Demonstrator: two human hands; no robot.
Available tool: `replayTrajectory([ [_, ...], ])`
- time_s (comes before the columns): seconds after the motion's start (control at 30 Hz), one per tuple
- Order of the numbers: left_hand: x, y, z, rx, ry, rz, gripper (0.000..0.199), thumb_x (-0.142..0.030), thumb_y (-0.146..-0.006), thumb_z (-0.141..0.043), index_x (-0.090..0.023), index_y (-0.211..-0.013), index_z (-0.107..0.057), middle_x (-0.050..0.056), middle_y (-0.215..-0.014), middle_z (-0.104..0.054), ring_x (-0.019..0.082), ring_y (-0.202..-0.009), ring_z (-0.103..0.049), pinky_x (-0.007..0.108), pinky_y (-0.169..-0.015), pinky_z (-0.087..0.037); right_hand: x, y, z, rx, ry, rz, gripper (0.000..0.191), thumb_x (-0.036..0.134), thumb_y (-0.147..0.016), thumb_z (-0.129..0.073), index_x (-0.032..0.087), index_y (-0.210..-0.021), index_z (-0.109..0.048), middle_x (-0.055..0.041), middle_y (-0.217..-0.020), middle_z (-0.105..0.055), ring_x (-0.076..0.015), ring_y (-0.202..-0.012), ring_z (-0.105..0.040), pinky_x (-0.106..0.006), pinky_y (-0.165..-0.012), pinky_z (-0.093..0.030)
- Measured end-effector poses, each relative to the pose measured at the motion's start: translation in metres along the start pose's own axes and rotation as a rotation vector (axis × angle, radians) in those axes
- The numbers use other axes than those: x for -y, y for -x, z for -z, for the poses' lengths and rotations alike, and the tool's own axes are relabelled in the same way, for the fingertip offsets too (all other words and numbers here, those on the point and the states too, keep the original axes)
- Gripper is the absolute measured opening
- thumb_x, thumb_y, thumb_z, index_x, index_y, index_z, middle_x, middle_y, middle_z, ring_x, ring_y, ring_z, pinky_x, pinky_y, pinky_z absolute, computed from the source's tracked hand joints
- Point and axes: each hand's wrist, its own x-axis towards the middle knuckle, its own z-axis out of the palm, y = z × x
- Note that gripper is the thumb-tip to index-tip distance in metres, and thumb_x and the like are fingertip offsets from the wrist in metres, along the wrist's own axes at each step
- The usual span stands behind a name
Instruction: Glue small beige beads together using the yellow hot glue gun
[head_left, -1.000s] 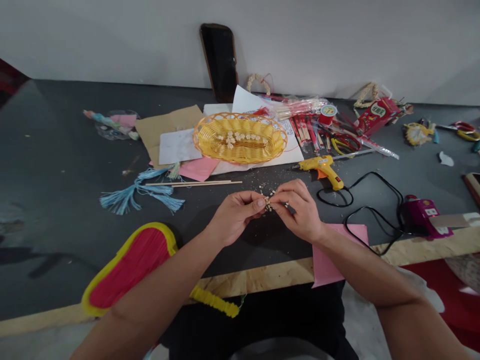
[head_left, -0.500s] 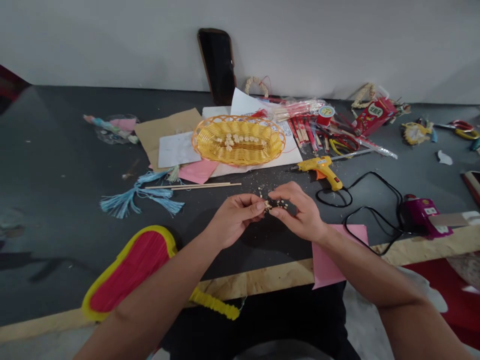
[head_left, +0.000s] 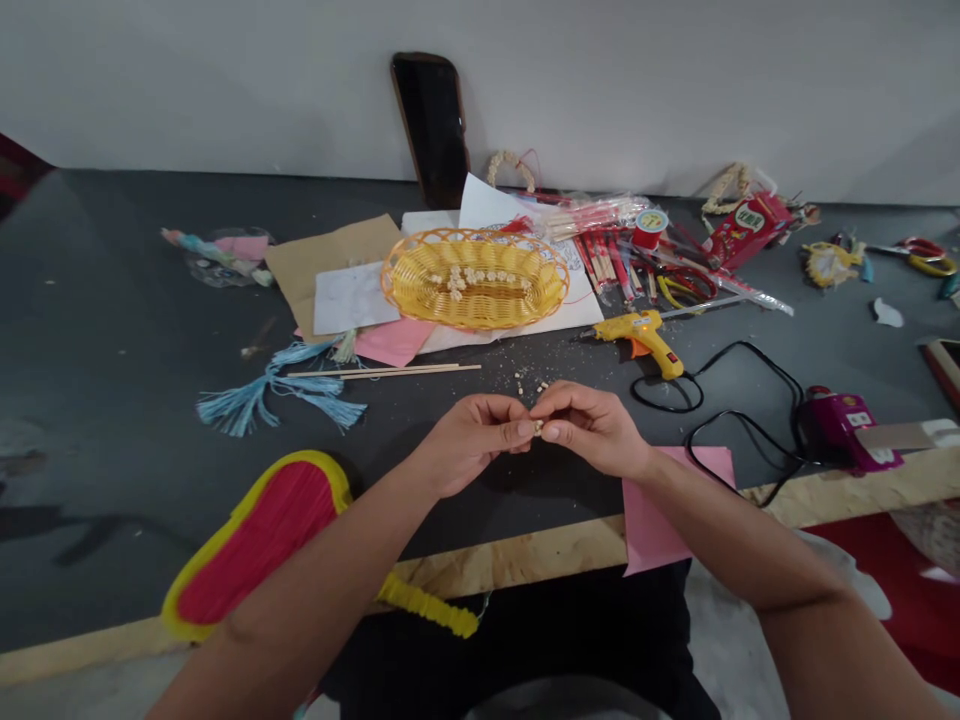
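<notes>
My left hand (head_left: 480, 440) is closed in a pinch on a small pale beaded piece (head_left: 538, 428), whose exact kind is too small to tell. From the other side, the thumb and forefinger of my right hand (head_left: 592, 428) pinch the same piece. Both hands are just above the dark table, fingertips almost touching. Several tiny cream cubes (head_left: 541, 387) and crumbs lie on the tabletop beyond the fingers. Further back, a yellow woven basket (head_left: 397, 290) holds several small cream flower-like clusters (head_left: 472, 276).
A yellow glue gun (head_left: 641, 333) lies right of the basket, its black cord curling rightward. Thin wooden sticks (head_left: 390, 371) and a blue tassel (head_left: 247, 400) lie left. A red-and-yellow fan (head_left: 262, 540) sits near my left forearm; pink paper (head_left: 652, 520) lies under my right forearm.
My right hand has moved down and closer to my left, its thumb and forefinger closing on the small piece. The cubes near the right fingers now show on the table beyond them.
</notes>
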Motion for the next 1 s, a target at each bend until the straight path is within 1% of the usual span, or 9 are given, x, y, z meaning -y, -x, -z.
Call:
replayTrajectory([
  [0.13,0.0002,-0.0005,0.0,0.001,-0.026,-0.011,0.036,-0.039,-0.058,-0.09,-0.013,-0.057,-0.066,-0.001,-0.053,-0.057,0.008,-0.056,-0.047,0.023,-0.056,-0.032,-0.0002,-0.0009,-0.0007,0.013,-0.042,0.023,0.013,0.029,-0.089,-0.07,0.019,-0.097,-0.068,-0.0022,-0.088,-0.067,-0.01,-0.079,-0.066,-0.022,-0.07,-0.056],
  [0.27,0.0014,-0.0015,0.002,0.017,-0.048,-0.025,0.035,-0.039,-0.06,-0.089,-0.013,-0.057,-0.066,-0.001,-0.054,-0.057,0.008,-0.055,-0.047,0.023,-0.057,-0.032,0.0002,-0.0011,0.0005,0.025,-0.048,0.023,0.013,0.029,-0.09,-0.069,0.019,-0.097,-0.067,-0.0022,-0.088,-0.065,-0.01,-0.079,-0.065,-0.022,-0.069,-0.056],
  [0.33,0.0015,-0.0019,0.0034,0.022,-0.056,-0.025,0.035,-0.04,-0.06,-0.089,-0.013,-0.057,-0.066,-0.001,-0.054,-0.058,0.008,-0.056,-0.047,0.023,-0.057,-0.033,0.0003,-0.0009,0.0025,0.053,-0.046,-0.002,0.016,0.032,-0.091,-0.068,0.018,-0.099,-0.067,-0.0031,-0.091,-0.065,-0.0102,-0.079,-0.065,-0.023,-0.07,-0.056],
  [0.4,0.0012,-0.0023,0.0047,0.007,-0.059,-0.028,0.035,-0.04,-0.059,-0.09,-0.013,-0.057,-0.066,0.0,-0.055,-0.059,0.009,-0.057,-0.048,0.024,-0.058,-0.034,0.0004,-0.0008,0.0047,0.09,-0.044,-0.013,0.023,0.036,-0.092,-0.065,0.018,-0.105,-0.066,-0.0043,-0.094,-0.064,-0.0106,-0.079,-0.064,-0.024,-0.07,-0.055],
  [0.5,0.0005,-0.0028,0.0062,-0.019,-0.065,-0.036,0.035,-0.04,-0.057,-0.091,-0.014,-0.059,-0.067,0.0,-0.056,-0.06,0.009,-0.057,-0.048,0.024,-0.059,-0.035,0.0004,-0.0013,0.0068,0.114,0.008,0.041,0.03,0.037,-0.091,-0.067,0.019,-0.114,-0.066,-0.005,-0.095,-0.064,-0.0114,-0.079,-0.063,-0.026,-0.07,-0.054],
  [0.6,0.0001,-0.003,0.0061,-0.019,-0.072,-0.022,0.036,-0.041,-0.055,-0.092,-0.014,-0.058,-0.068,0.0,-0.055,-0.059,0.009,-0.056,-0.048,0.023,-0.057,-0.034,0.0012,-0.0024,0.0065,0.094,0.123,0.132,0.024,0.031,-0.09,-0.068,0.021,-0.112,-0.068,-0.0053,-0.092,-0.068,-0.0135,-0.081,-0.064,-0.029,-0.074,-0.055],
  [0.7,0.0002,-0.0031,0.0052,-0.019,-0.063,-0.015,0.035,-0.041,-0.055,-0.091,-0.014,-0.058,-0.069,0.0,-0.056,-0.06,0.009,-0.056,-0.048,0.023,-0.056,-0.034,0.0028,-0.0031,0.0054,0.057,0.224,0.2,0.018,0.028,-0.092,-0.066,0.022,-0.108,-0.07,-0.0051,-0.089,-0.071,-0.0149,-0.084,-0.066,-0.031,-0.077,-0.056],
  [0.87,0.0016,-0.0041,0.0049,-0.036,-0.033,-0.026,0.033,-0.04,-0.055,-0.091,-0.014,-0.064,-0.072,0.001,-0.06,-0.062,0.009,-0.06,-0.051,0.023,-0.059,-0.037,0.0049,-0.0034,0.0053,-0.025,0.345,0.222,0.015,0.025,-0.09,-0.068,0.02,-0.104,-0.07,-0.0056,-0.088,-0.071,-0.0145,-0.079,-0.066,-0.029,-0.071,-0.057],
  [1.0,0.0022,-0.0042,0.0048,-0.057,-0.075,-0.055,0.029,-0.035,-0.057,-0.091,-0.014,-0.063,-0.072,0.0,-0.06,-0.062,0.009,-0.06,-0.05,0.023,-0.06,-0.036,0.0056,-0.0041,0.0061,-0.017,0.386,0.256,0.016,0.024,-0.09,-0.068,0.02,-0.105,-0.07,-0.0057,-0.09,-0.072,-0.0152,-0.083,-0.066,-0.03,-0.074,-0.057],
])
